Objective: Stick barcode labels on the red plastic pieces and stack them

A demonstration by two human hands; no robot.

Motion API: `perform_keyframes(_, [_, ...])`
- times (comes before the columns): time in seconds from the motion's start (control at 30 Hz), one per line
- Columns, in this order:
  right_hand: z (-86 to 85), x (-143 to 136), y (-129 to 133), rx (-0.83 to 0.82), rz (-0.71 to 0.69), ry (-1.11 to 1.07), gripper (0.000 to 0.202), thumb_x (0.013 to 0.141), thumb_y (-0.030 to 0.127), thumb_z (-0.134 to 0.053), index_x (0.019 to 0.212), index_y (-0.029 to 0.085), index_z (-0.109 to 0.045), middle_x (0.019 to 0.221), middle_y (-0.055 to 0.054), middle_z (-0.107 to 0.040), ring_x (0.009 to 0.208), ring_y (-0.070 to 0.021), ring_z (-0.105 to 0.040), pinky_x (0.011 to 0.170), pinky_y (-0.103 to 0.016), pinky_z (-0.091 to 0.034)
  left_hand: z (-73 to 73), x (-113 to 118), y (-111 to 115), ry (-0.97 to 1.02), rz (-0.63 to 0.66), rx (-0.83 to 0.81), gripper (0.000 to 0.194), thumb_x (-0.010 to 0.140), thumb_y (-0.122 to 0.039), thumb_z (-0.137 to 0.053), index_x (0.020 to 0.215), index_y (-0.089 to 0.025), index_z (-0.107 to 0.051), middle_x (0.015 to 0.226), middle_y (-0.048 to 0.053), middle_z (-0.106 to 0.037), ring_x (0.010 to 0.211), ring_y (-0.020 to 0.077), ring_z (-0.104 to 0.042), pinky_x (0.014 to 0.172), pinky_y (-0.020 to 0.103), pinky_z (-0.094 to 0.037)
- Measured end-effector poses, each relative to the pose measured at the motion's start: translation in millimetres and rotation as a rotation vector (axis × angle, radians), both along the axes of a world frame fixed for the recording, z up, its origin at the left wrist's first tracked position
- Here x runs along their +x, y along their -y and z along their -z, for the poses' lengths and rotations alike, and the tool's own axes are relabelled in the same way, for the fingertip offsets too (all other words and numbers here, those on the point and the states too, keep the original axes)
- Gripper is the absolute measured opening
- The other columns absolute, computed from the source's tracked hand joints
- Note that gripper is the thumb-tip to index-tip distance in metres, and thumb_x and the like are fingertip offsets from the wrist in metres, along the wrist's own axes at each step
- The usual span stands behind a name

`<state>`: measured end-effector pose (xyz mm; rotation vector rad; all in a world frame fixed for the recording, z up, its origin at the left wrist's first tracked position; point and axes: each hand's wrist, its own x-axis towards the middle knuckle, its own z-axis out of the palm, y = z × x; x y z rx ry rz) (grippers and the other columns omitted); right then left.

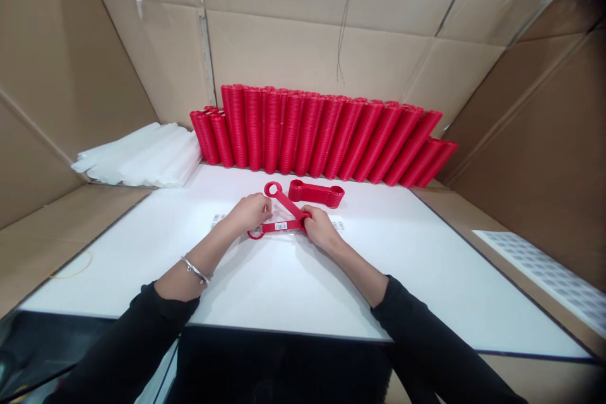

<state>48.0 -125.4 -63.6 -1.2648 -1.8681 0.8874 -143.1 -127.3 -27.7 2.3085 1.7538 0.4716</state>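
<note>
Sleeves: two black fabric sleeves (426, 334) reached in over the near edge of the flat white worktop (284, 297).
Bracelet: a silver metal bangle (195, 269) circled the left wrist.
Right hand: the right hand (322, 227) gripped the joined end of two slim red plastic strips with ring-shaped ends (288, 205).
Left hand: the left hand (254, 211) had its fingers curled near the strips' free ends; I could not tell whether it pinched the clear film between them.
Red strips: they spread in a V above the middle of the worktop, its point at the right hand.
Barcode label: a small white rectangular sticker (281, 226) sat on the nearer strip.
Loose stack: a short pile of matching red pieces (316, 194) lay just beyond.
White pile: layered whitish packets (142, 158) lay at the far left.
Red row: tall ribbed red stacks (322, 136) leaned along the back.
Backdrop: brown cardboard panels (293, 44) rose behind.
</note>
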Motion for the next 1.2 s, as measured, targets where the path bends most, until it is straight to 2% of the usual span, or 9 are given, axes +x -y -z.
perform_keyframes(0.1, [-1.0, 0.0, -0.3, -0.003, 0.008, 0.002, 0.019, 0.059, 0.008, -0.033, 0.063, 0.018, -0.049, 0.050, 0.003, -0.046, 0.045, -0.0116, -0.042, 0.045, -0.022, -0.029, -2.8, -1.9, -2.0, 0.199, 0.047, -0.056, 0.011, 0.067, -0.021, -0.051, 0.061, -0.018, -0.059, 0.064, 0.002, -0.060, 0.060, 0.0149, -0.053, 0.057, 0.025, -0.036])
perform_keyframes(0.27, [-3.6, -1.7, 1.3, 0.012, 0.024, -0.024, 0.021, 0.059, 0.009, -0.032, 0.066, 0.017, -0.051, 0.051, 0.002, -0.047, 0.046, -0.0121, -0.043, 0.045, -0.022, -0.030, -9.4, 4.5, -0.8, 0.718, 0.063, -0.173, 0.016, 0.066, -0.031, -0.057, 0.067, -0.014, -0.058, 0.053, -0.002, -0.050, 0.048, 0.0092, -0.045, 0.047, 0.021, -0.034])
perform_keyframes(0.43, [-6.1, -4.8, 5.7, 0.029, 0.005, -0.068, 0.025, 0.062, 0.010, -0.031, 0.070, 0.017, -0.053, 0.051, 0.003, -0.047, 0.046, -0.0121, -0.043, 0.044, -0.022, -0.030, -17.8, 14.3, 6.6, 0.879, 0.014, -0.237, 0.020, 0.064, -0.032, -0.063, 0.069, -0.013, -0.061, 0.047, -0.005, -0.043, 0.040, 0.0050, -0.034, 0.040, 0.019, -0.026])
perform_keyframes(0.7, [-6.2, -7.9, 8.9, 0.014, 0.000, -0.115, 0.022, 0.061, 0.011, -0.033, 0.070, 0.017, -0.052, 0.053, 0.002, -0.048, 0.047, -0.0121, -0.043, 0.044, -0.022, -0.032, -18.0, 17.6, 9.8, 0.922, -0.020, -0.238, 0.022, 0.065, -0.035, -0.063, 0.070, -0.013, -0.062, 0.042, -0.007, -0.036, 0.039, 0.0050, -0.031, 0.039, 0.020, -0.022])
perform_keyframes(0.9, [-6.1, -8.8, 9.1, 0.015, 0.006, -0.114, 0.022, 0.061, 0.011, -0.033, 0.070, 0.018, -0.052, 0.054, 0.001, -0.049, 0.050, -0.0129, -0.045, 0.046, -0.022, -0.033, -10.7, 17.8, 4.4, 0.889, -0.055, -0.204, 0.021, 0.066, -0.033, -0.062, 0.071, -0.013, -0.062, 0.043, -0.007, -0.035, 0.039, 0.0056, -0.029, 0.040, 0.020, -0.021])
perform_keyframes(0.97, [-6.5, -9.0, 9.7, 0.015, 0.007, -0.109, 0.021, 0.060, 0.011, -0.033, 0.070, 0.018, -0.051, 0.055, 0.001, -0.049, 0.051, -0.0130, -0.045, 0.046, -0.022, -0.033, -7.1, 19.1, 3.7, 0.812, -0.064, -0.142, 0.019, 0.069, -0.033, -0.059, 0.071, -0.014, -0.062, 0.044, -0.007, -0.034, 0.040, 0.0065, -0.030, 0.041, 0.021, -0.022])
perform_keyframes(1.07, [-7.6, -9.8, 11.4, 0.030, 0.002, -0.114, 0.021, 0.060, 0.010, -0.033, 0.070, 0.018, -0.050, 0.057, 0.001, -0.050, 0.052, -0.0130, -0.046, 0.047, -0.022, -0.033, -3.8, 24.7, 9.0, 0.577, -0.057, 0.080, 0.021, 0.075, -0.036, -0.054, 0.073, -0.017, -0.060, 0.047, -0.005, -0.037, 0.046, 0.0096, -0.038, 0.047, 0.022, -0.027])
perform_keyframes(1.13, [-8.7, -10.7, 13.0, 0.045, -0.004, -0.128, 0.022, 0.061, 0.010, -0.032, 0.070, 0.018, -0.050, 0.057, 0.001, -0.050, 0.053, -0.0129, -0.046, 0.048, -0.022, -0.033, -3.6, 29.8, 15.4, 0.389, -0.079, 0.232, 0.025, 0.078, -0.042, -0.052, 0.081, -0.018, -0.057, 0.054, -0.003, -0.044, 0.054, 0.0130, -0.045, 0.052, 0.023, -0.030])
perform_keyframes(1.2, [-9.9, -11.8, 14.4, 0.049, -0.005, -0.143, 0.021, 0.061, 0.010, -0.032, 0.070, 0.018, -0.050, 0.058, 0.002, -0.050, 0.053, -0.0130, -0.045, 0.049, -0.022, -0.034, -4.2, 33.7, 20.1, 0.259, -0.122, 0.306, 0.032, 0.079, -0.047, -0.050, 0.094, -0.019, -0.052, 0.065, 0.000, -0.051, 0.063, 0.0168, -0.051, 0.056, 0.025, -0.034])
